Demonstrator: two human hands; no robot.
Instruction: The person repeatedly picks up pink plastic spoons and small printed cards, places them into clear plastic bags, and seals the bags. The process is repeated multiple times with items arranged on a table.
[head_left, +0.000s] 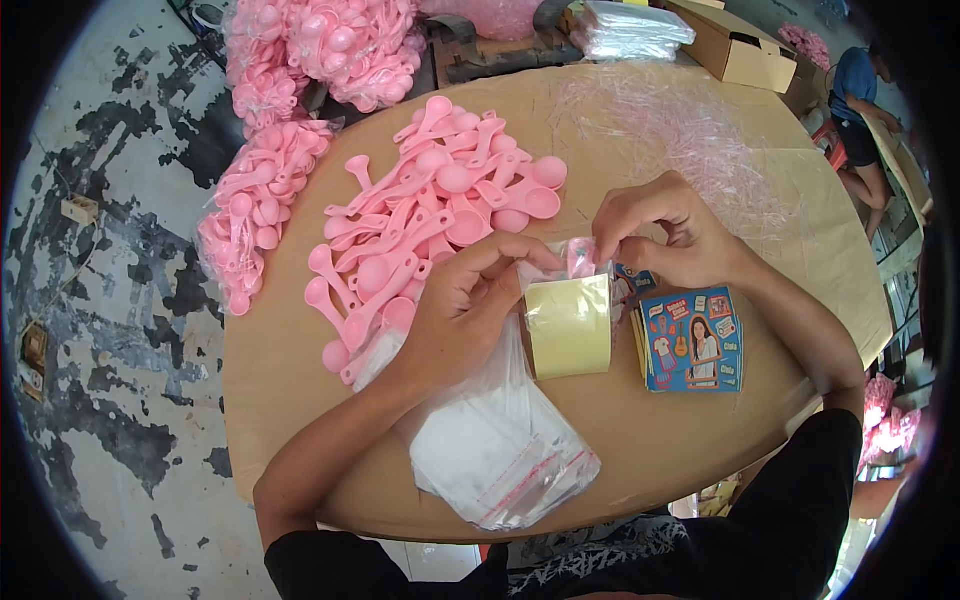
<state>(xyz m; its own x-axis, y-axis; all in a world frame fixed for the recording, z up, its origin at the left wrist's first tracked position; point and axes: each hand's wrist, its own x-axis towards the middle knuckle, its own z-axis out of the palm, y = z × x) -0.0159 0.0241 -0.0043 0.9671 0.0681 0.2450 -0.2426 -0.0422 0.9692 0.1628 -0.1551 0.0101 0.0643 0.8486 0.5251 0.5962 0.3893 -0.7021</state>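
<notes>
Both hands are at the top of a small clear plastic bag [540, 300] with a pale yellow card [570, 335] in it. My left hand [465, 315] pinches the bag's upper left edge. At its upper right corner, my right hand [680, 235] has thumb and fingers closed on the bag. A pink piece [580, 257], perhaps a scoop handle, shows at the mouth between the hands; the rest of it is hidden. Under my left forearm lies a stack of clear bags [500, 450]. Blue printed cards [693, 340] are stacked below my right hand.
A pile of pink scoops [430, 200] covers the table's left side. Bagged scoops [265, 190] hang past the left edge. Clear shreds [690, 140] lie at the far right. Plastic packs [630, 32] and a cardboard box [735, 50] stand behind. Another person [858, 95] is at far right.
</notes>
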